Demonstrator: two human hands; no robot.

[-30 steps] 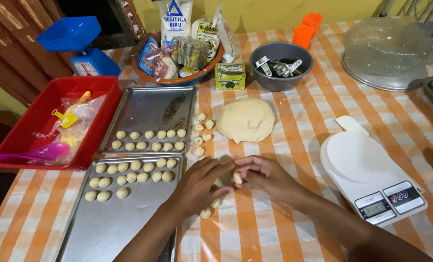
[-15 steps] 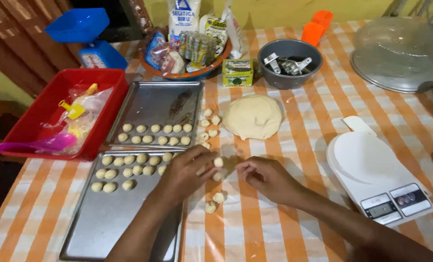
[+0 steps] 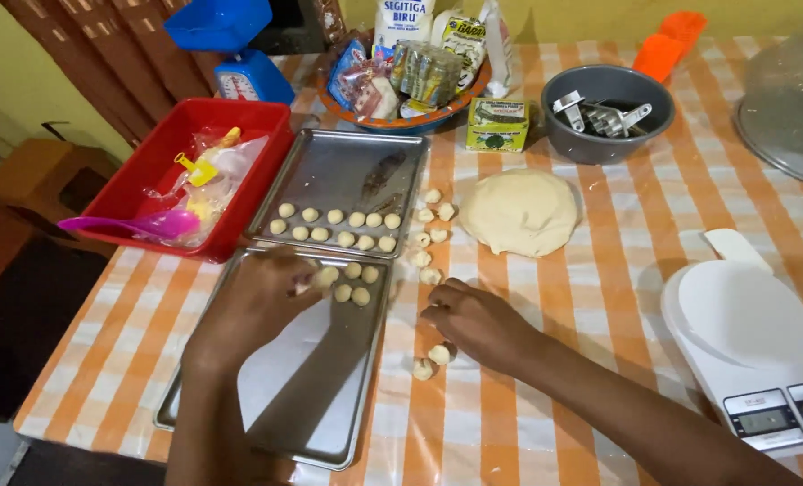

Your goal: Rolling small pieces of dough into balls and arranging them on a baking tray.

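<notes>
My left hand (image 3: 256,306) reaches over the near metal baking tray (image 3: 266,405), its fingertips pinched on a small dough ball (image 3: 304,286) beside the balls lying there (image 3: 347,281). My right hand (image 3: 478,322) rests on the checked tablecloth, fingers curled over loose dough balls (image 3: 428,360). A second tray (image 3: 338,180) behind holds two rows of balls (image 3: 334,227). More balls (image 3: 430,236) lie between that tray and a big lump of dough (image 3: 520,211).
A red tub (image 3: 163,148) with a purple spatula stands at the left, a blue scale behind it. At the back are a bowl of packets (image 3: 401,67), a green box (image 3: 497,124) and a grey bowl (image 3: 609,112). A white kitchen scale (image 3: 762,346) sits at the right.
My left hand has moved left from the tablecloth onto the near tray with a dough ball. My right hand has stayed by the loose balls. The camera has shifted.
</notes>
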